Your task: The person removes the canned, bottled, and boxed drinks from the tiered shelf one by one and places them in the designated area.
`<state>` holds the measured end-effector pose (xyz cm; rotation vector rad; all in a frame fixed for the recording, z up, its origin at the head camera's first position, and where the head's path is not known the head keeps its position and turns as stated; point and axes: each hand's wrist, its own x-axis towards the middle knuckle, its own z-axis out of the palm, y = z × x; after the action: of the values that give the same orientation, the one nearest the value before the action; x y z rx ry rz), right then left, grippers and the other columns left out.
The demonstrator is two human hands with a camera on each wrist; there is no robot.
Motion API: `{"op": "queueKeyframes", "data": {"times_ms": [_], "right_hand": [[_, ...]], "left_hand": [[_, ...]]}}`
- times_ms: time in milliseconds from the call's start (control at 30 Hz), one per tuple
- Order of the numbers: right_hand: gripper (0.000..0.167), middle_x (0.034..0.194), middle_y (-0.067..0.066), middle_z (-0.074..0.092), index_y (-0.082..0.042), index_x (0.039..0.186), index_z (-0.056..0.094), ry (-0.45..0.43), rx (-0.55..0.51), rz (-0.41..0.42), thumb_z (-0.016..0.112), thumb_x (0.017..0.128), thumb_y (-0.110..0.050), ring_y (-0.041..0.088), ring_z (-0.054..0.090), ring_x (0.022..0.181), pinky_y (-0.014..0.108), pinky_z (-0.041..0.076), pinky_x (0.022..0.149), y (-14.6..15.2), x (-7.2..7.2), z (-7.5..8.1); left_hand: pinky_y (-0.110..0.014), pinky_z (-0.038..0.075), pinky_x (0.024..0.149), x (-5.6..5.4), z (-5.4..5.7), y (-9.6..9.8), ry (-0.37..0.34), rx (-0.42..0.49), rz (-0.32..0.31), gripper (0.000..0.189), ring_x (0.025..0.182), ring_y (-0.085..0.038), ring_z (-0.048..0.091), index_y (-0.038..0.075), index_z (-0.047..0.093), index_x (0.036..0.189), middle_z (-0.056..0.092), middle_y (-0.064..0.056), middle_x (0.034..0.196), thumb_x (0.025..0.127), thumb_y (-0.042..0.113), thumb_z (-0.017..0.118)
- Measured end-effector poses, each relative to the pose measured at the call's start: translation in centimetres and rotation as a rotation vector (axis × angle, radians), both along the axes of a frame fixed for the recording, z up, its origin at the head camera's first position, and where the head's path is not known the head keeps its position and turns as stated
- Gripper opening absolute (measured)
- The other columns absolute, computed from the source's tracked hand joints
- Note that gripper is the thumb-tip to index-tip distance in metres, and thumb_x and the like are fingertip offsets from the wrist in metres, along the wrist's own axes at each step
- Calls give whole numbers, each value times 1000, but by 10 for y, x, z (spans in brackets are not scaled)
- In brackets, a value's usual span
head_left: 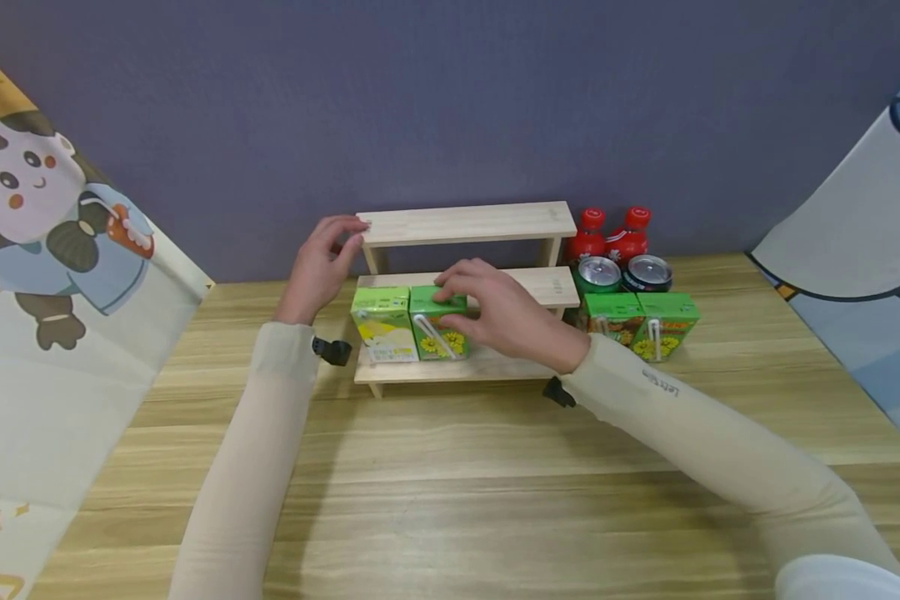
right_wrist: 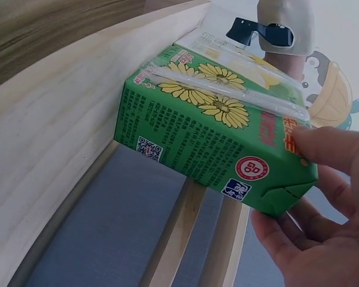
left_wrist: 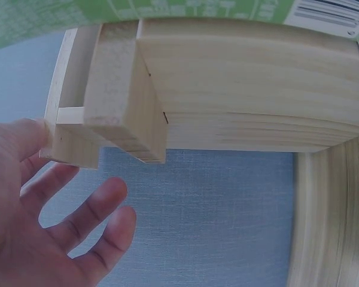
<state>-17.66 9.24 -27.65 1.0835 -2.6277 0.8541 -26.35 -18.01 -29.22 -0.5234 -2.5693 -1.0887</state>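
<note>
A three-step wooden shelf (head_left: 457, 223) stands against the back wall. On its lowest step, at the left end, a yellow-green drink carton (head_left: 385, 325) and a green drink carton (head_left: 441, 343) stand side by side. My right hand (head_left: 506, 317) grips the top of the green carton (right_wrist: 215, 131), thumb on the straw side and fingers behind. A wrapped straw (right_wrist: 227, 89) runs slanting across its flower-printed face. My left hand (head_left: 321, 265) pinches the left end of the shelf's top board, with the thumb (left_wrist: 30, 137) against the wood and the other fingers spread loosely below.
Right of the shelf, two more green cartons (head_left: 667, 321) stand on the wood-grain table (head_left: 450, 500). Behind them are two cans (head_left: 648, 273) and two red bottles (head_left: 628, 237). The dark wall (head_left: 450, 100) rises close behind; cartoon panels (head_left: 60, 225) flank both sides.
</note>
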Motion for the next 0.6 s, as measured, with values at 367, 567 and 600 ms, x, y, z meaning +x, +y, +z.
{"op": "queueKeyframes", "data": {"times_ms": [367,567,600], "right_hand": [[18,117,1,60,-14,99,72,40,-4,30,76,82,-20,14,50,105,30,46,83,2,1,-1],[17,115,4,63,-11,96,75,112,-59,95,78,80,-13,17,53,106,35,40,96,4,8,-4],[17,115,4,63,-11,96,75,119,-68,98,78,80,-13,17,54,106,35,40,96,5,9,-4]], "left_hand": [[-38,43,87,1,0,1,7,8,-8,35,105,-20,51,15,58,127,46,-1,134,100,32,47],[-37,43,87,0,-1,0,10,0,-2,35,105,-19,51,16,58,128,46,1,134,100,33,46],[-36,43,87,0,-1,0,10,0,-4,35,105,-19,51,16,58,128,46,1,134,100,33,46]]}}
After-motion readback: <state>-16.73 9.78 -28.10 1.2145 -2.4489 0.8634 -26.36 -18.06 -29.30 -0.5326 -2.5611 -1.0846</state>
